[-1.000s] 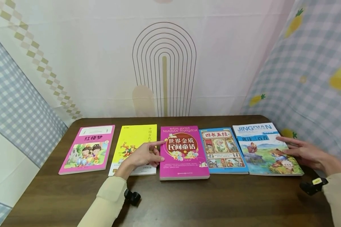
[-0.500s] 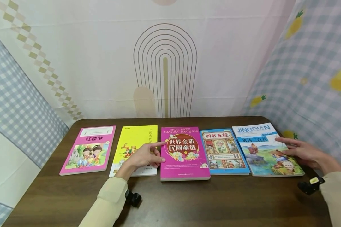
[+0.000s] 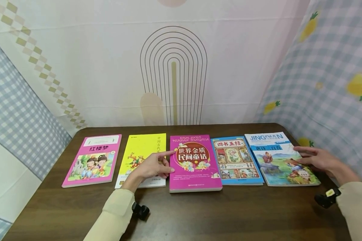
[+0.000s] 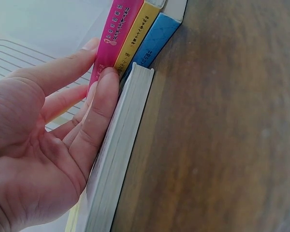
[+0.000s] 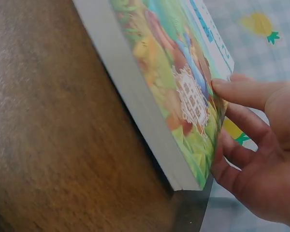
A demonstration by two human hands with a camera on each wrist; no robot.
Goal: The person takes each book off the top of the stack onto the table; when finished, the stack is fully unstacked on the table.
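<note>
My left hand (image 3: 153, 165) reaches over the yellow book (image 3: 149, 144), its fingertips right at the left edge of the magenta book (image 3: 196, 179). In the left wrist view, the magenta spine (image 4: 117, 29), a yellow spine (image 4: 137, 34) and a blue spine (image 4: 157, 36) lie stacked, and thumb and fingers meet their side. My right hand (image 3: 322, 160) rests against the right edge of the white-and-blue book (image 3: 266, 160). In the right wrist view its thumb (image 5: 246, 93) touches the cover's edge, with the other fingers along the side.
A pink book (image 3: 93, 164) lies at the far left of the brown table (image 3: 229, 214). The blue book (image 3: 236, 160) lies between the magenta and white-and-blue books. Behind the table hangs a pale cloth (image 3: 114, 67), with checked cloth (image 3: 325, 67) on the right.
</note>
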